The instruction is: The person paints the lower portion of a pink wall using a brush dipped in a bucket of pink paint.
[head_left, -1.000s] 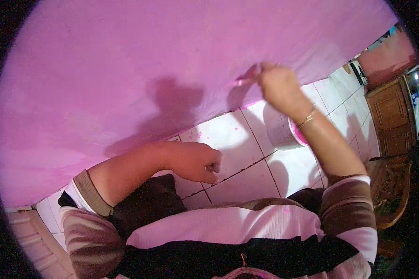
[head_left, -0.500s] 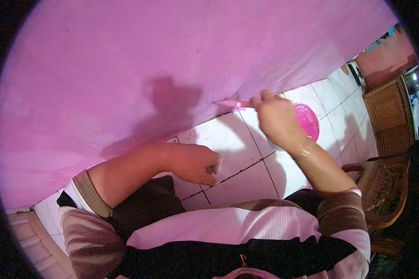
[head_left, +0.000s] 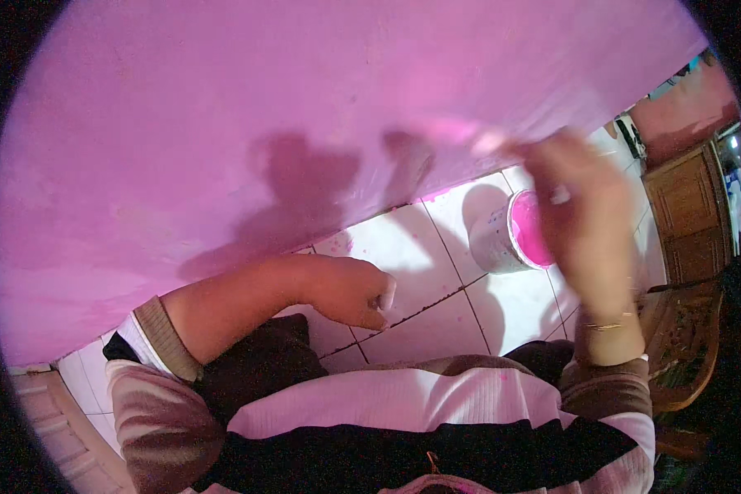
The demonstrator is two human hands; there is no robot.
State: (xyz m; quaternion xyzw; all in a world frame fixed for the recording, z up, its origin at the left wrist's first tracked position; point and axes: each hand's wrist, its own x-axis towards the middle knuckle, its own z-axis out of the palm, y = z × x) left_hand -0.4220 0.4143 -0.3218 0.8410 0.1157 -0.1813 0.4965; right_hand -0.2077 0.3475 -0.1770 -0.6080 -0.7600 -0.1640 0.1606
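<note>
My right hand (head_left: pixel 580 214), smeared by motion, grips a paintbrush (head_left: pixel 461 132) by its handle. Pink paint colours the bristle end, which points left at the pink wall (head_left: pixel 222 74); whether it touches the wall I cannot tell. Below and partly behind that hand, a white bucket (head_left: pixel 494 239) of bright pink paint (head_left: pixel 528 226) stands on the floor. My left hand (head_left: pixel 358 296) hovers over the tiles near the wall's foot, its fingers curled in and nothing visible in them.
White floor tiles (head_left: pixel 403 239) carry pink paint spots along the wall. A carved wooden chair (head_left: pixel 692 346) stands close at the right, with a wooden cabinet (head_left: pixel 687 202) beyond it. My shadow falls on the wall.
My right hand has swung up and to the right with the paintbrush, lifting it from low on the wall. More of the bucket now shows. The left hand stays almost still.
</note>
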